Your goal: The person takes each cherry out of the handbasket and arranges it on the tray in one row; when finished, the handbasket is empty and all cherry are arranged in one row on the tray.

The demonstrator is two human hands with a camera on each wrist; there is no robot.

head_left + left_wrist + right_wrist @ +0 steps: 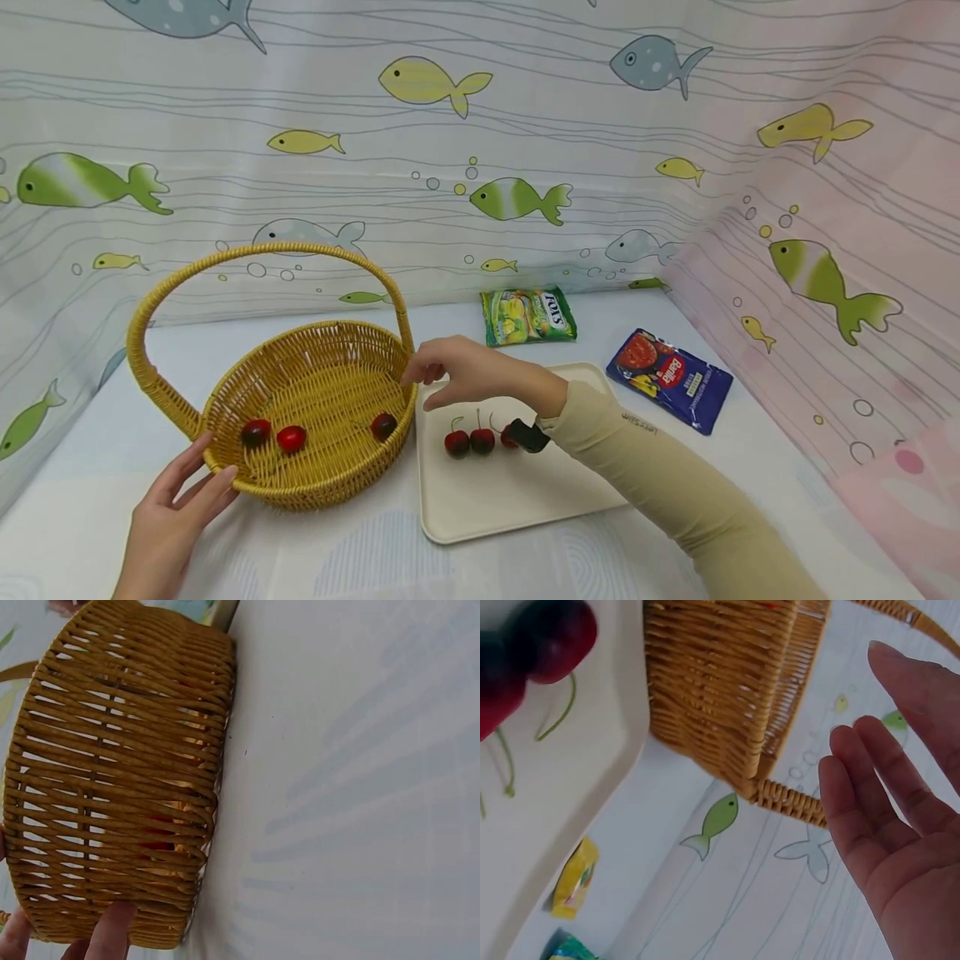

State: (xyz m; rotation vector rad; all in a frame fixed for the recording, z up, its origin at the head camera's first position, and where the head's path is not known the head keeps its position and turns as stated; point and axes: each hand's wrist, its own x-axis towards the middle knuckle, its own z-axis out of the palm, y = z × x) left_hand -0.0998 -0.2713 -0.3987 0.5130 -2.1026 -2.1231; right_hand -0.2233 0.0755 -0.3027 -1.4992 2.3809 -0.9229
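Lying in basket (330, 400): three cherries (292, 438) | on tray (457, 517): three stemmed cherries (482, 441) | left hand (180, 493): fingers spread, touching basket | right hand (468, 372): half open, empty

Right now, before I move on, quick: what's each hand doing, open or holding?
Left hand: holding the basket at its rim.
Right hand: open, fingers loosely bent, holding nothing.
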